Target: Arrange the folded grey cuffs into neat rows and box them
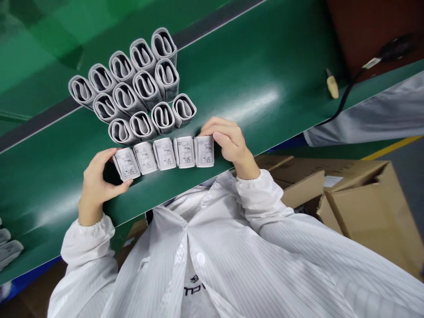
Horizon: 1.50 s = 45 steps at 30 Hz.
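Observation:
A row of several folded printed paper leaflets (165, 153) lies on the green work surface (251, 95), drawings facing up. My left hand (96, 183) is at the row's left end, with its thumb and fingers around the leftmost folded leaflet (126, 164). At the other end, my right hand (230, 140) has its fingertips on the upper edge of the rightmost folded leaflet (204, 151). Beyond the row, several more rolled leaflets (142, 88) stand on end in slanting rows, their coiled edges showing. Part of the left fingers is hidden behind the leaflet.
A small tool with a pale yellow handle (332, 86) lies at the right, near a black cable (346, 95) and a brown panel (380, 26). Open cardboard boxes (371, 207) stand below the front edge. More white bundles (9, 252) sit at the far left.

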Each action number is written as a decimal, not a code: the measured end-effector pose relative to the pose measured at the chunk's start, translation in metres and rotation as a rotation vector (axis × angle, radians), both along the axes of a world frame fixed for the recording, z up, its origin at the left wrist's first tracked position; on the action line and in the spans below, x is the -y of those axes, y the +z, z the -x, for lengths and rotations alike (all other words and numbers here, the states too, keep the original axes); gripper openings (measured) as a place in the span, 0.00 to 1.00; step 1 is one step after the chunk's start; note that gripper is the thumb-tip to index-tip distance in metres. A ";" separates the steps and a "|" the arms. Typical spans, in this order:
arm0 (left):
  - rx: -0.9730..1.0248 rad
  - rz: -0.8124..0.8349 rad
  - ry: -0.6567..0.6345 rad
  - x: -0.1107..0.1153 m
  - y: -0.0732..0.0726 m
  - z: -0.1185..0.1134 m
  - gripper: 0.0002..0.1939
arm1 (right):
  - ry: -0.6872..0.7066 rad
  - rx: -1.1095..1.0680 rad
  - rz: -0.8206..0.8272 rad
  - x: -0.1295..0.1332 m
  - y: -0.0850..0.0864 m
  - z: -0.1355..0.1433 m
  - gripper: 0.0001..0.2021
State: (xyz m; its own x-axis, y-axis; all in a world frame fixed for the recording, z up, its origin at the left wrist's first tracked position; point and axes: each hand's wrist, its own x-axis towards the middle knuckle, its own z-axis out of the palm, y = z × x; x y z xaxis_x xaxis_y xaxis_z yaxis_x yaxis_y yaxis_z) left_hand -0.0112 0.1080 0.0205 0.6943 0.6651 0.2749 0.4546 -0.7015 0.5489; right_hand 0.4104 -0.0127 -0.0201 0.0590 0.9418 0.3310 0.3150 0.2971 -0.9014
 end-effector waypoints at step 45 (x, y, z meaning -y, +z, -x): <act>0.584 0.530 0.591 0.117 -0.075 -0.087 0.51 | 0.373 -0.388 0.495 -0.115 0.004 0.014 0.45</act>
